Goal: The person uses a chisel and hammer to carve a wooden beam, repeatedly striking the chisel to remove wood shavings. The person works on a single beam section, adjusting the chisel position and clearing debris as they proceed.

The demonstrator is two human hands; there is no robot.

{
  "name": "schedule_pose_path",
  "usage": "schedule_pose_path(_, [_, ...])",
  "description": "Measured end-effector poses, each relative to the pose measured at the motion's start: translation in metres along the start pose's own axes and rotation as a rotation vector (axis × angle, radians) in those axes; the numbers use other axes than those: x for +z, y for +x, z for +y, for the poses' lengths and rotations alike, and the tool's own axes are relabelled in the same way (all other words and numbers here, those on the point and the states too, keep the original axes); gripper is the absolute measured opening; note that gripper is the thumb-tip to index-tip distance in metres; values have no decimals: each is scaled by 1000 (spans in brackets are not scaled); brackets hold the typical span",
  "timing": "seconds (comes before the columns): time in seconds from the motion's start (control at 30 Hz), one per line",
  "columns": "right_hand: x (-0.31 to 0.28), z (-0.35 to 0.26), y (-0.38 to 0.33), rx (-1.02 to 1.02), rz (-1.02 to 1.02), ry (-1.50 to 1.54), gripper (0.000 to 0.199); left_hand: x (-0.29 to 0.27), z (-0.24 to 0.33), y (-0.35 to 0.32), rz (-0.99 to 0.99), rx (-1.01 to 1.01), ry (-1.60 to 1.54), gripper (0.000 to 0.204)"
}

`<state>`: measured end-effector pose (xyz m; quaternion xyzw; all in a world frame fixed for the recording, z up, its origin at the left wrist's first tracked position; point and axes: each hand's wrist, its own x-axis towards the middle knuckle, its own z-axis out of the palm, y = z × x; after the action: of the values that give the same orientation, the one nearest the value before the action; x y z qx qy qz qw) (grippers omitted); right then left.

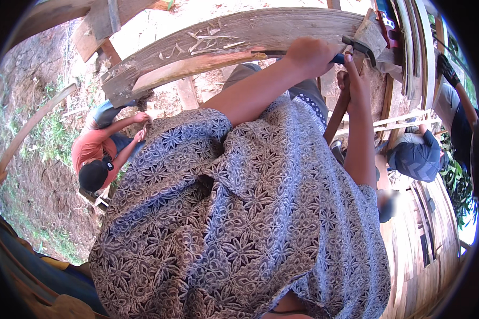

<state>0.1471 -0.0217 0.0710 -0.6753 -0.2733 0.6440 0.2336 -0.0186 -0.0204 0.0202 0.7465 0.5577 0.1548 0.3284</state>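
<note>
My left hand (311, 56) is wrapped round the handle of a claw hammer (361, 49), which has a dark head and a blue grip. The hammer lies nearly level, its head to the right above my right hand. My right hand (353, 80) is closed around a narrow brown wooden piece (337, 114) that slants up toward the hammer. One of its fingers points up close to the blue grip. Just beyond the hammer head is a pale wooden piece (371, 36). Whether a nail is there, I cannot make out.
A long plank (165, 50) with wood shavings spans the far side. A red-handled saw (389, 29) rests beside upright boards (423, 53). One person in orange (93, 146) crouches at left; another (418, 157) bends at right. A black-gloved hand (448, 70) shows far right.
</note>
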Motion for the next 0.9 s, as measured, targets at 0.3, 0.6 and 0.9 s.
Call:
schedule_pose_path(0.3, [11, 9, 66, -225, -100, 1, 63, -42, -80, -72, 32, -117, 121, 95])
schedule_pose_path(0.6, [5, -10, 70, -361, -48, 92, 60, -31, -193, -164, 25, -58, 701, 93])
schedule_pose_path(0.9, [-2, -33, 5, -507, 53, 46, 49, -52, -195, -145, 62, -76, 601, 87])
